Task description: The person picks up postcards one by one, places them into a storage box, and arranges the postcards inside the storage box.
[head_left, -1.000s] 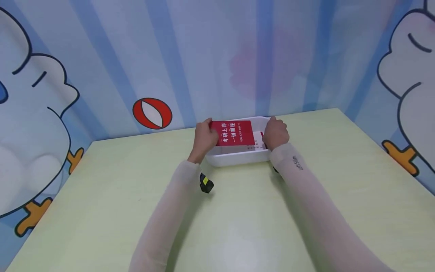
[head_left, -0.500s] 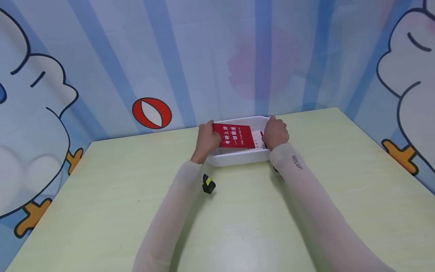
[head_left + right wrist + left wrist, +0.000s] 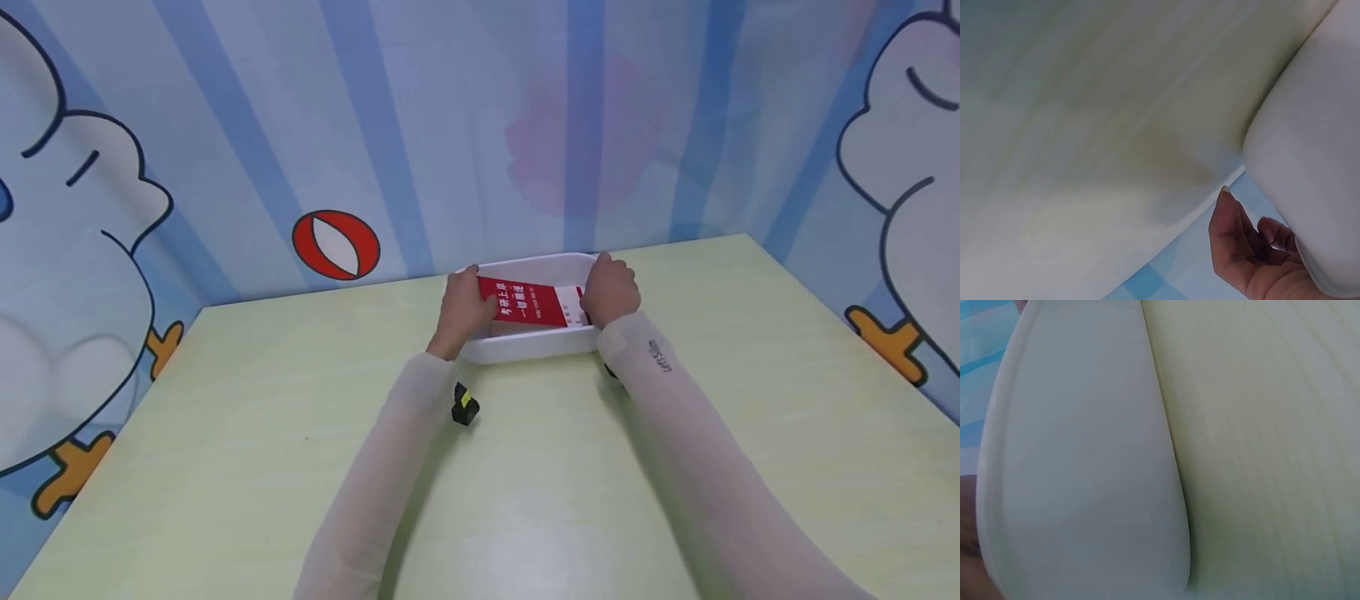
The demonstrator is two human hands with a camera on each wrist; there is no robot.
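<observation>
A white plastic tray (image 3: pixel 525 348) stands at the far middle of the pale green table (image 3: pixel 247 433). Inside it a red booklet (image 3: pixel 528 303) with white lettering lies tilted, its left edge raised. My left hand (image 3: pixel 474 302) grips that left edge over the tray's left end. My right hand (image 3: pixel 606 283) holds the tray's right end, beside the booklet's white strip. In the right wrist view, curled fingers (image 3: pixel 1240 240) sit just outside the tray's corner (image 3: pixel 1310 156). The left wrist view shows only the tray's outer wall (image 3: pixel 1085 456) and the table.
Cartoon-printed blue walls (image 3: pixel 450 125) close the table in at the back and both sides, right behind the tray. A small black and yellow camera (image 3: pixel 463 407) hangs under my left wrist. The table's near half (image 3: pixel 525 517) holds only my forearms.
The red booklet has sunk lower and flatter into the tray, with my left hand sliding slightly right with it. My right hand has stayed at the tray's right end.
</observation>
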